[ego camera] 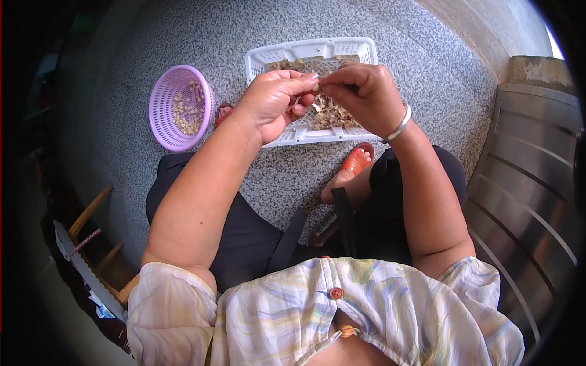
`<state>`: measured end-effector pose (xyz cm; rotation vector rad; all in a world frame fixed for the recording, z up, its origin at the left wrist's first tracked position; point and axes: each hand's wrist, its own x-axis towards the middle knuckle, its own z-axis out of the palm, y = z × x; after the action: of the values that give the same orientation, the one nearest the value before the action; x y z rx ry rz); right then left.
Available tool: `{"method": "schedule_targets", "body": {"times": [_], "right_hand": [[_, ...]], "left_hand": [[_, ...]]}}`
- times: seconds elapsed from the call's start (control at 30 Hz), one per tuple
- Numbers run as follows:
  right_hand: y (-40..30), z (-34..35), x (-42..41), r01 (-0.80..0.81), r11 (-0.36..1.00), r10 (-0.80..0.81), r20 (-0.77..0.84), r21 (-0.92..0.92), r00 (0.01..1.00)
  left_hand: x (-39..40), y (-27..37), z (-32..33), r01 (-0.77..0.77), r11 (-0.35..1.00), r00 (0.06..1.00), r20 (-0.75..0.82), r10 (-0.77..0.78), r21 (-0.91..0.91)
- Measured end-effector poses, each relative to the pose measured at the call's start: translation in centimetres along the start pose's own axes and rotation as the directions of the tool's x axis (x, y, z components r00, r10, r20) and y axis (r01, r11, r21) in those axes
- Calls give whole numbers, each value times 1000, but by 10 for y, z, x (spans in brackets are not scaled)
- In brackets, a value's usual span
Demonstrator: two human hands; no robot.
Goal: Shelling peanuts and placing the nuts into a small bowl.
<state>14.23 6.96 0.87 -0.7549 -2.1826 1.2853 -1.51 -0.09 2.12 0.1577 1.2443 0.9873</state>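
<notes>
Both hands meet above a white plastic basket (311,142). My left hand (280,97) holds a small pale garlic clove (316,87) between thumb and fingers. The thumb and forefinger of my right hand (368,94) pinch at the same clove from the other side, and a bangle circles that wrist. Below them, the basket contains loose dry garlic skins (332,113); part of its inside is hidden by my hands. To the left, a purple plastic colander (158,109) contains many peeled pale cloves (187,114) and leans slightly in the view.
Speckled stone flooring (270,183) surrounds the baskets. My feet in red sandals (358,158) flank the white basket closely. A ribbed metal panel (526,183) stands at the right, beside a wall. Wooden furniture parts (91,210) are at the lower left.
</notes>
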Motion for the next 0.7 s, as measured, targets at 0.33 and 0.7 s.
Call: {"method": "schedule_targets", "body": {"times": [0.33,0.7], "right_hand": [[-1,-4,1,-50,990,56,-46,133,997],[6,0,1,-175,983,179,-88,51,980]], "left_hand": [[1,5,-4,55,998,991,122,-57,17],[3,2,-5,-1,999,997,76,4,-43]]}}
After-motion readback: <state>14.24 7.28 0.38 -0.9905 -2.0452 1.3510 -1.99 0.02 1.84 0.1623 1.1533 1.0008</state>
